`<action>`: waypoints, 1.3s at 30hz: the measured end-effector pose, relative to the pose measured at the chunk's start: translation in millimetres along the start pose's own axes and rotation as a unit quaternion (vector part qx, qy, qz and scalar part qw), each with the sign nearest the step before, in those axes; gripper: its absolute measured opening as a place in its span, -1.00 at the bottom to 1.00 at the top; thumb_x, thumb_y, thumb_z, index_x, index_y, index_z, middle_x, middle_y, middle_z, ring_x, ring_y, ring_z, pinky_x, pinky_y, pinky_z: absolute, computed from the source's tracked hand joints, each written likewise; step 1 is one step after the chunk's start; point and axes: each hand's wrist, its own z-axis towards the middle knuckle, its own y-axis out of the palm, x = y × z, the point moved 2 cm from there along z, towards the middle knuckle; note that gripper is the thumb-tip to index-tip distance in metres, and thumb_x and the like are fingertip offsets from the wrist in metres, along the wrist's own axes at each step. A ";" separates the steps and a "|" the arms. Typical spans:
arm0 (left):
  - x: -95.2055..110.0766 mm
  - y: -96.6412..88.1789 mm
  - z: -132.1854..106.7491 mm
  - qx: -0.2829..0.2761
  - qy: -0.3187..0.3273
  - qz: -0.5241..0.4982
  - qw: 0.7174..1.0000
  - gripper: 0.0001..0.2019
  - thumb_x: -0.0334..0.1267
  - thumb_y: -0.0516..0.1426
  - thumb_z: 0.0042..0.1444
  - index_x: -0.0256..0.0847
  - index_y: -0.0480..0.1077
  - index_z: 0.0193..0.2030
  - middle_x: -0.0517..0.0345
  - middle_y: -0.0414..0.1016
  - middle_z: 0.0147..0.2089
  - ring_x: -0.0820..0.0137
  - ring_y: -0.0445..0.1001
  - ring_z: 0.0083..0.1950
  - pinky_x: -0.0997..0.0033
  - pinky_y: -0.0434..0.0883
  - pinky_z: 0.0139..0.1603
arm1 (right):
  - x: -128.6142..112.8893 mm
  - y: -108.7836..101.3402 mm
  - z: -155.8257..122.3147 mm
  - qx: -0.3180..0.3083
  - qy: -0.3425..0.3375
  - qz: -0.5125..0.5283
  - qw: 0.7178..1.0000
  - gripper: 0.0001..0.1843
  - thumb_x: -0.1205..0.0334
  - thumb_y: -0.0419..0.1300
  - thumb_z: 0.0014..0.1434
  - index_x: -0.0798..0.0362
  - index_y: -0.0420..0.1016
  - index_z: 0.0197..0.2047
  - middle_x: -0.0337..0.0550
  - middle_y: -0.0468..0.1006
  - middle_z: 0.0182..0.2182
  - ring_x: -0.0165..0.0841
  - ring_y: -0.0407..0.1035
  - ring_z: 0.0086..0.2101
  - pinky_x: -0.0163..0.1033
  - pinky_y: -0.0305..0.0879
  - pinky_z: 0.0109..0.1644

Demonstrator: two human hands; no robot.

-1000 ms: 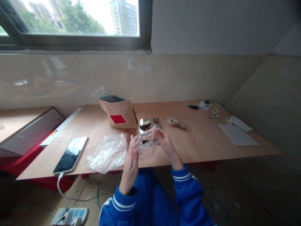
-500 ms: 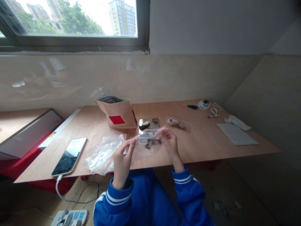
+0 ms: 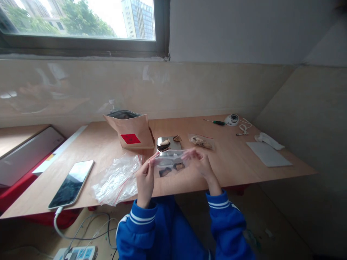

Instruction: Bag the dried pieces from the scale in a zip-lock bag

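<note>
A clear zip bag point(image 3: 171, 167) with a few dark pieces inside hangs between my two hands over the table's front edge. My left hand point(image 3: 145, 177) pinches its upper left corner, and my right hand point(image 3: 202, 164) grips the upper right end. Just behind the bag is a small metal scale point(image 3: 176, 145), partly hidden, with dried pieces point(image 3: 163, 144) lying on it, pale and dark. Left of my left hand lies a pile of clear zip bags point(image 3: 118, 180). A brown paper pouch point(image 3: 132, 130) with a red label stands upright, its top open.
Right of the scale lies a filled zip bag point(image 3: 201, 141). Farther back are a screwdriver point(image 3: 217, 122) and a white dome camera point(image 3: 232, 120) with its cable. A white sheet point(image 3: 268, 154) lies at the right, a plugged-in phone point(image 3: 72, 184) at the left. Below is a power strip point(image 3: 77, 253).
The held bag's top is stretched flatter between my hands, and the dark pieces inside have shifted apart. My right hand has moved slightly right. The whole view has shifted a little.
</note>
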 end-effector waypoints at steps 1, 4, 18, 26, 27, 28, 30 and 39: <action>-5.7 2.7 -0.6 -0.014 -0.013 -0.023 1.000 -0.59 -0.02 -0.01 0.23 -0.24 0.49 -0.04 0.01 0.52 0.03 0.20 0.44 0.11 0.18 0.36 0.15 | 1.6 -2.5 7.4 -0.006 0.004 -0.002 1.000 -0.58 -0.10 0.01 0.24 0.03 0.53 -0.26 -0.10 0.62 -0.34 -0.29 0.49 -0.32 -0.15 0.39 -0.17; -22.1 10.0 -4.3 -0.056 -0.047 -0.080 0.994 -0.56 0.02 -0.02 0.22 -0.26 0.49 -0.04 -0.01 0.50 0.07 0.18 0.46 0.09 0.17 0.42 0.09 | 15.2 -4.4 38.2 -0.008 0.003 -0.055 0.998 -0.60 -0.04 -0.03 0.27 0.03 0.50 -0.13 -0.08 0.57 -0.13 -0.30 0.46 -0.16 -0.16 0.36 -0.06; -42.1 15.8 -13.2 -0.064 -0.047 -0.074 0.994 -0.53 0.04 -0.07 0.23 -0.24 0.49 -0.04 -0.04 0.45 0.12 0.18 0.41 0.15 0.13 0.32 0.19 | 63.7 12.1 111.2 -0.022 -0.111 -0.374 0.921 -0.82 0.36 0.07 0.12 0.08 0.40 -0.19 -0.06 0.47 -0.26 -0.22 0.32 -0.18 -0.09 0.21 0.00; -42.4 21.8 -18.0 -0.068 -0.024 -0.032 0.997 -0.56 0.03 -0.05 0.23 -0.20 0.47 0.00 -0.01 0.36 0.21 0.21 0.29 0.25 0.17 0.20 0.28 | 74.0 17.8 124.0 -0.054 -0.086 -0.371 0.923 -0.68 0.29 0.21 0.07 0.09 0.42 -0.06 0.02 0.41 -0.05 -0.19 0.24 0.01 -0.07 0.10 0.14; -43.0 21.9 -18.2 -0.069 -0.024 -0.031 0.997 -0.56 0.02 -0.05 0.23 -0.20 0.46 0.02 -0.01 0.34 0.22 0.21 0.28 0.26 0.17 0.20 0.28 | 74.6 17.5 122.8 -0.059 -0.081 -0.367 0.925 -0.78 0.31 0.19 0.08 0.09 0.46 -0.15 -0.01 0.45 -0.13 -0.21 0.28 -0.04 -0.08 0.13 0.10; -43.6 22.1 -18.4 -0.072 -0.024 -0.031 0.997 -0.56 0.01 -0.05 0.24 -0.20 0.46 0.02 -0.01 0.33 0.24 0.20 0.27 0.27 0.17 0.20 0.28 | 73.9 16.7 120.5 -0.058 -0.079 -0.364 0.926 -0.87 0.32 0.18 0.09 0.08 0.48 -0.24 -0.04 0.48 -0.20 -0.22 0.31 -0.09 -0.09 0.15 0.07; -44.8 23.0 -18.8 -0.089 -0.025 -0.035 0.995 -0.56 0.01 -0.05 0.24 -0.22 0.45 0.03 -0.03 0.32 0.24 0.19 0.26 0.27 0.16 0.23 0.26 | 67.0 13.4 112.4 -0.051 -0.079 -0.358 0.929 -0.92 0.32 0.16 0.10 0.08 0.48 -0.33 -0.07 0.50 -0.27 -0.25 0.33 -0.15 -0.11 0.19 0.03; -48.6 24.5 -19.2 -0.096 -0.012 -0.035 0.995 -0.53 0.02 -0.08 0.25 -0.23 0.44 0.04 -0.05 0.31 0.25 0.20 0.24 0.28 0.15 0.22 0.27 | -30.3 5.1 35.7 -0.158 0.031 -0.008 0.987 -0.77 0.08 0.23 0.10 0.01 0.45 -0.20 -0.24 0.54 -0.33 -0.39 0.42 -0.31 -0.31 0.33 -0.28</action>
